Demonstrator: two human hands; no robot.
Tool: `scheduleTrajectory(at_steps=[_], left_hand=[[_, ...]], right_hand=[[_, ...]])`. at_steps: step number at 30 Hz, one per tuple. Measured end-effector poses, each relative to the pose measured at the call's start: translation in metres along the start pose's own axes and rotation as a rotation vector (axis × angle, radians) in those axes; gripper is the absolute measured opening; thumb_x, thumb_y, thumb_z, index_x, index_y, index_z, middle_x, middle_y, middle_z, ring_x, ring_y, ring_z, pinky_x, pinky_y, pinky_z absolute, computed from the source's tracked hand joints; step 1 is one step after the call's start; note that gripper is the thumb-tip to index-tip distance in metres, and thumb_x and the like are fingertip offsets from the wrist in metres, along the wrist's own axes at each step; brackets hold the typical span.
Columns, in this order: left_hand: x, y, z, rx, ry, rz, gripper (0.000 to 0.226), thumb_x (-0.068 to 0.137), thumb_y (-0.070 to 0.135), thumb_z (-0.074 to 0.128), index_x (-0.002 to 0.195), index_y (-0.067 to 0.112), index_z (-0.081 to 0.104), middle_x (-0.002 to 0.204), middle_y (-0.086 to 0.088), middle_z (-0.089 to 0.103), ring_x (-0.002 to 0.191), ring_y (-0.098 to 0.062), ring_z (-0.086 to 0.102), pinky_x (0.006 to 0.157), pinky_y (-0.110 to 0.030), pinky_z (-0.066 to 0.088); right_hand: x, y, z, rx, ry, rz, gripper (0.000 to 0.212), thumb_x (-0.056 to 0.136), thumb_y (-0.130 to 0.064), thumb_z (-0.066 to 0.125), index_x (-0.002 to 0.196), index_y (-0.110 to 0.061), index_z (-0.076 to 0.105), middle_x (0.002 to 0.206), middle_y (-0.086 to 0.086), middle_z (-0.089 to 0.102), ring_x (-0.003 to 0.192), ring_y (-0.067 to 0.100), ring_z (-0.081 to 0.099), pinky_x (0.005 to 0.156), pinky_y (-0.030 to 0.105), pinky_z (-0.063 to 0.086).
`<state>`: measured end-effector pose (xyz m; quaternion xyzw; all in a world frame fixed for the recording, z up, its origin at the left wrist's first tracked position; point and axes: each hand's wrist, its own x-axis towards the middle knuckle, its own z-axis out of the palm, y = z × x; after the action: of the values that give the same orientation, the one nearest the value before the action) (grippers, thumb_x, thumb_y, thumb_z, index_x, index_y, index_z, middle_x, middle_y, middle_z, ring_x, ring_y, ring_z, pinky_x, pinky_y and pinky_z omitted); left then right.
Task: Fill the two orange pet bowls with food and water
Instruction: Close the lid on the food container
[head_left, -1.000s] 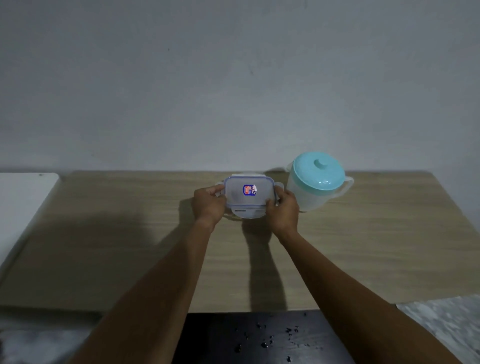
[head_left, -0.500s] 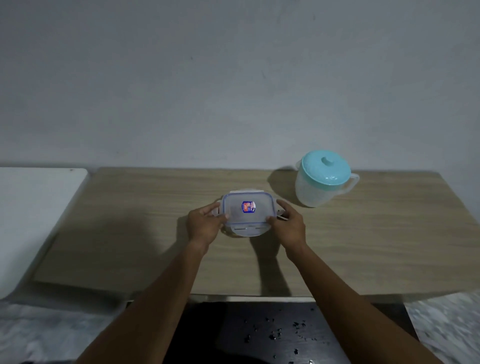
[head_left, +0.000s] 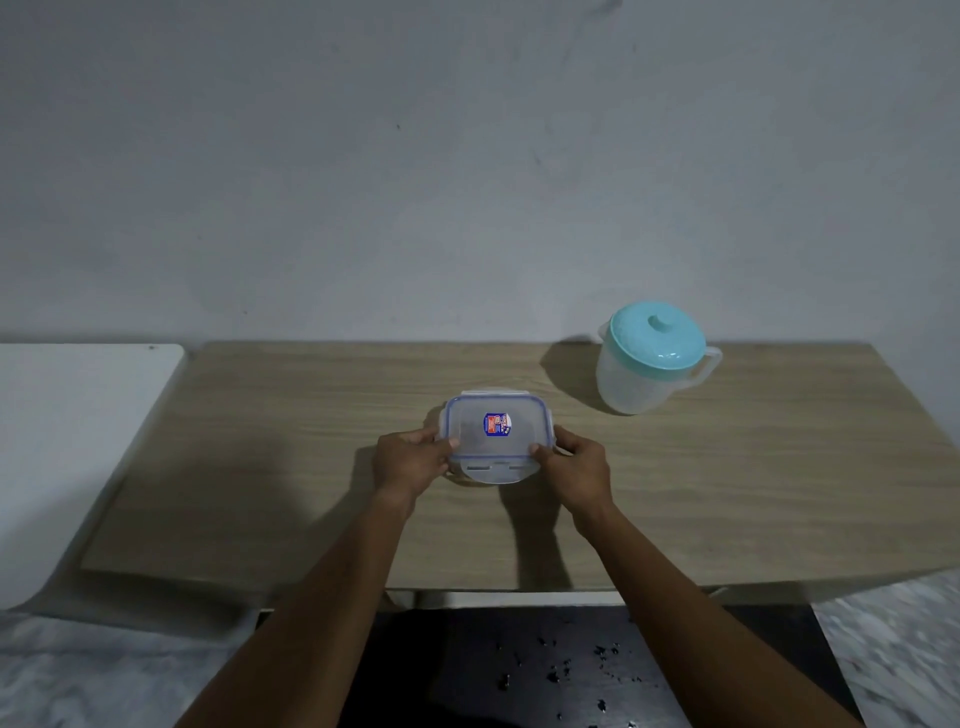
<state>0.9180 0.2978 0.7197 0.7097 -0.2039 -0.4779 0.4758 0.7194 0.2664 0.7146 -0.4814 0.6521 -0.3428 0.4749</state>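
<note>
A small clear plastic food container (head_left: 493, 439) with a blue-rimmed lid and a red and blue sticker sits at the middle of the wooden table (head_left: 260, 467). My left hand (head_left: 410, 460) grips its left side, thumb on the lid. My right hand (head_left: 576, 465) grips its right side the same way. The lid's front flap hangs open toward me. A translucent jug (head_left: 649, 358) with a teal lid stands at the back right, apart from both hands. No orange bowl is in view.
A white surface (head_left: 67, 441) adjoins the table on the left. A grey wall rises behind the table. Below the table's front edge lies a dark mat (head_left: 545, 670) with scattered dark crumbs, and pale patterned floor shows at both sides.
Both hands have drawn the container toward me, away from the jug. The view has shifted, so the jug now sits further right and back.
</note>
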Motion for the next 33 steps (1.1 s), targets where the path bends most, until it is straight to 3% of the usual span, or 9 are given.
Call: scheduleTrajectory(at_steps=[7, 10, 15, 17, 19, 21, 23, 26, 33], left_hand=[[-0.002, 0.01, -0.004, 0.0, -0.071, -0.088, 0.042, 0.083, 0.002, 0.077, 0.122, -0.009, 0.064, 0.095, -0.019, 0.069, 0.073, -0.019, 0.065, 0.056, -0.015, 0.057], [-0.005, 0.017, -0.008, 0.031, -0.103, -0.135, 0.035, 0.085, 0.009, 0.077, 0.116, -0.005, 0.068, 0.086, -0.012, 0.07, 0.075, -0.015, 0.065, 0.071, -0.021, 0.055], [-0.015, 0.024, -0.007, 0.179, -0.107, -0.112, 0.035, 0.086, 0.018, 0.078, 0.115, 0.0, 0.07, 0.103, -0.018, 0.074, 0.08, -0.023, 0.071, 0.082, -0.034, 0.057], [-0.019, 0.031, -0.007, 0.405, -0.06, 0.033, 0.036, 0.085, 0.022, 0.078, 0.116, 0.005, 0.073, 0.104, -0.015, 0.076, 0.084, -0.023, 0.072, 0.076, -0.032, 0.055], [-0.018, 0.038, -0.008, 0.66, -0.045, 0.228, 0.055, 0.08, 0.03, 0.082, 0.131, 0.015, 0.066, 0.125, -0.007, 0.07, 0.107, -0.022, 0.067, 0.081, -0.027, 0.048], [-0.008, 0.044, -0.009, 0.796, -0.216, 0.337, 0.096, 0.067, 0.036, 0.09, 0.149, 0.021, 0.044, 0.146, 0.002, 0.053, 0.127, -0.022, 0.055, 0.094, -0.03, 0.048], [0.001, 0.051, -0.004, 0.978, -0.413, 0.385, 0.122, 0.05, 0.037, 0.097, 0.152, 0.023, 0.031, 0.146, 0.007, 0.047, 0.127, -0.019, 0.052, 0.089, -0.031, 0.052], [0.013, 0.056, 0.005, 1.298, -0.421, 0.415, 0.138, 0.038, 0.048, 0.095, 0.153, 0.023, 0.022, 0.144, 0.005, 0.047, 0.121, -0.021, 0.055, 0.09, -0.035, 0.052], [0.023, 0.048, 0.012, 1.381, -0.33, 0.486, 0.118, 0.038, 0.052, 0.082, 0.141, 0.03, 0.03, 0.13, 0.007, 0.054, 0.108, -0.023, 0.062, 0.08, -0.034, 0.05]], right_hand=[[0.004, 0.005, 0.0, 0.054, -0.041, 0.01, 0.033, 0.087, -0.006, 0.074, 0.119, -0.011, 0.076, 0.102, 0.005, 0.079, 0.094, 0.021, 0.074, 0.093, 0.043, 0.059], [0.005, 0.004, -0.001, 0.114, -0.084, 0.059, 0.03, 0.092, -0.004, 0.07, 0.121, -0.003, 0.073, 0.104, 0.009, 0.078, 0.094, 0.021, 0.073, 0.094, 0.039, 0.059], [0.002, 0.003, -0.001, -0.039, -0.1, 0.021, 0.035, 0.096, -0.016, 0.068, 0.129, -0.006, 0.069, 0.119, 0.012, 0.075, 0.103, 0.024, 0.071, 0.095, 0.04, 0.058], [0.003, -0.002, -0.004, -0.139, -0.113, -0.054, 0.043, 0.092, -0.02, 0.072, 0.133, -0.007, 0.066, 0.126, 0.013, 0.073, 0.107, 0.024, 0.069, 0.096, 0.041, 0.057], [0.01, -0.011, -0.011, -0.218, -0.183, -0.191, 0.064, 0.083, -0.022, 0.082, 0.14, -0.009, 0.058, 0.137, 0.01, 0.063, 0.116, 0.021, 0.062, 0.097, 0.033, 0.051], [0.021, -0.026, -0.017, -0.416, -0.366, -0.289, 0.111, 0.065, -0.038, 0.091, 0.156, -0.012, 0.035, 0.153, 0.007, 0.038, 0.137, 0.018, 0.04, 0.111, 0.027, 0.036], [0.036, -0.04, -0.018, -0.758, -0.529, -0.395, 0.142, 0.05, -0.054, 0.088, 0.162, -0.011, 0.013, 0.166, 0.009, 0.018, 0.153, 0.024, 0.02, 0.123, 0.036, 0.025], [0.058, -0.047, -0.01, -1.097, -0.601, -0.487, 0.14, 0.055, -0.047, 0.093, 0.162, -0.011, 0.009, 0.167, 0.01, 0.018, 0.152, 0.033, 0.025, 0.12, 0.049, 0.032], [0.068, -0.047, 0.0, -1.057, -0.632, -0.503, 0.136, 0.043, -0.046, 0.091, 0.155, -0.007, 0.025, 0.155, 0.012, 0.033, 0.137, 0.034, 0.041, 0.111, 0.044, 0.041]])
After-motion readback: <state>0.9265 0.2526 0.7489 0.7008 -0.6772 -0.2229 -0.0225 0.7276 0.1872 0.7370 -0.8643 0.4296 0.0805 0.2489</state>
